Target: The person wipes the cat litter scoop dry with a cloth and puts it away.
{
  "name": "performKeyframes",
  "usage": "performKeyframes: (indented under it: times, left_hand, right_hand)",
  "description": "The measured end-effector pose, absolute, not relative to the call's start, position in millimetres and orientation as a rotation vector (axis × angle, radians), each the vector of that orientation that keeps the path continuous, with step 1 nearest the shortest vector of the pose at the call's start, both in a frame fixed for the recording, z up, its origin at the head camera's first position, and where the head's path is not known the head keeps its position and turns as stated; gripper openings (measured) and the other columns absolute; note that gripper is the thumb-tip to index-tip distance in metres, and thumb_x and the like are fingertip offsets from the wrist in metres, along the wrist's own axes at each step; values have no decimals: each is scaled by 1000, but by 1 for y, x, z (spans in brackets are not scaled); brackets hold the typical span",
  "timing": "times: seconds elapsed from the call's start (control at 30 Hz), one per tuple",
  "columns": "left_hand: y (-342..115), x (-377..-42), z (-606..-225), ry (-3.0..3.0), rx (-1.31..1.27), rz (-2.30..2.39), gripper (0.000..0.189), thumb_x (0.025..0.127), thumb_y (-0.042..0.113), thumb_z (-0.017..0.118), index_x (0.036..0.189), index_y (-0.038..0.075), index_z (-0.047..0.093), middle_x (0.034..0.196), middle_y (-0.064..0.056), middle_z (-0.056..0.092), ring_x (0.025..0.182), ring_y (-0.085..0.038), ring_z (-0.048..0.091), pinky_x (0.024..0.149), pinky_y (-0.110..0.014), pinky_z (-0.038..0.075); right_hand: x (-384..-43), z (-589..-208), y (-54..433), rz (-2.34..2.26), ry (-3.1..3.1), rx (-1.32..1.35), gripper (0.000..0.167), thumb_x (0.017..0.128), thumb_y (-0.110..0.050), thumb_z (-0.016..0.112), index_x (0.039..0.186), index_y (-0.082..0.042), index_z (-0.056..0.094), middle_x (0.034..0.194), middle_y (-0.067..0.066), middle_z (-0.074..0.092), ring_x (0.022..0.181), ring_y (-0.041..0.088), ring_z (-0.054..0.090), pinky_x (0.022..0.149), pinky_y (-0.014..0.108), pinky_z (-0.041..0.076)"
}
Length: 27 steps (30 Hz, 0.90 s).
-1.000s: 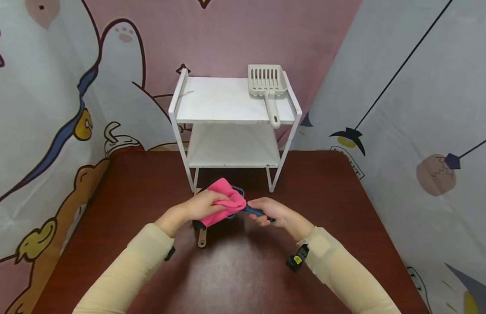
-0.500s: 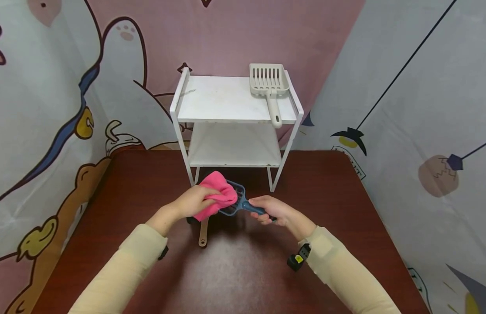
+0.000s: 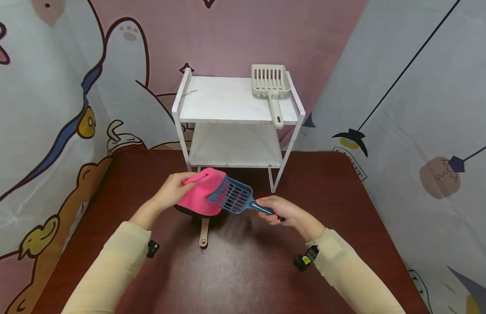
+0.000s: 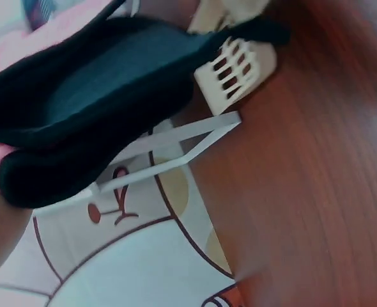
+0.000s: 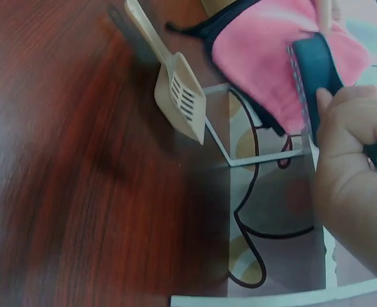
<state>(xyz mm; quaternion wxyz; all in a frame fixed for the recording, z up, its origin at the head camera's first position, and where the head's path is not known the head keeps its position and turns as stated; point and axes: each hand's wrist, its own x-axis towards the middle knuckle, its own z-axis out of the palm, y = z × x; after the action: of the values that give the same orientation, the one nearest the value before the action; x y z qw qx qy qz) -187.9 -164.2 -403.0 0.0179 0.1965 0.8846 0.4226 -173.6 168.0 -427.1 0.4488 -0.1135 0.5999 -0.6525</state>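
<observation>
In the head view my left hand [image 3: 172, 189] pinches the edge of a pink cloth [image 3: 195, 198] with a dark underside. The left wrist view shows that dark side [image 4: 105, 83] folded over. My right hand [image 3: 281, 211] grips a blue-grey slotted litter scoop [image 3: 236, 198] by its handle. The scoop's head is tilted up and its far end overlaps the cloth. Below them on the table lies a beige litter scoop [image 5: 182, 102]; from the head only its handle [image 3: 204, 233] shows, the rest hidden by the cloth.
A white two-tier rack [image 3: 235, 144] stands at the back of the dark red-brown table [image 3: 305, 270]. On its top shelf, at the right, lies an off-white litter scoop [image 3: 275, 109] with its handle past the front edge. Cartoon-printed cloth walls [image 3: 403, 100] surround the table.
My left hand has moved left with the cloth, which now hangs more spread out with its dark edge showing. The blue-grey scoop's head is uncovered and tilted up; my right hand has shifted slightly right.
</observation>
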Motion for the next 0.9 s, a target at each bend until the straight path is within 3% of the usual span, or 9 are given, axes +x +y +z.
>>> performKeyframes:
  times: [0.2,0.5,0.7,0.9]
  left_hand:
    - [-167,-193,-387,2667,439,1504,31,92,11,57,122,1,59,84,-19,63,54,-8,55,52,-22,48]
    - [-117,-181,-389,2470,760,1246,22,91,15,60,111,6,65,76,-3,61,52,-5,51,55,-20,45]
    - [-102,-178,-404,2469,907,1014,15,91,15,60,102,9,69,81,3,62,61,-2,48,63,-17,42]
    - [-104,-179,-408,2517,931,963,17,92,16,58,103,11,70,90,2,67,72,-3,51,72,-18,43]
  right_hand:
    - [-172,-430,168,-1487,1567,-306,27,102,-24,34,103,-4,52,63,-6,46,41,2,27,40,16,24]
    - [-170,-432,147,-1427,1623,-276,28,102,-23,35,86,-6,52,59,-4,43,40,3,26,39,17,23]
    - [-170,-434,143,-1435,1631,-328,25,101,-20,38,84,-6,51,59,-3,44,39,4,27,38,17,23]
    - [-169,-436,146,-1457,1647,-337,25,101,-22,39,98,-2,54,59,-2,44,38,4,26,38,17,22]
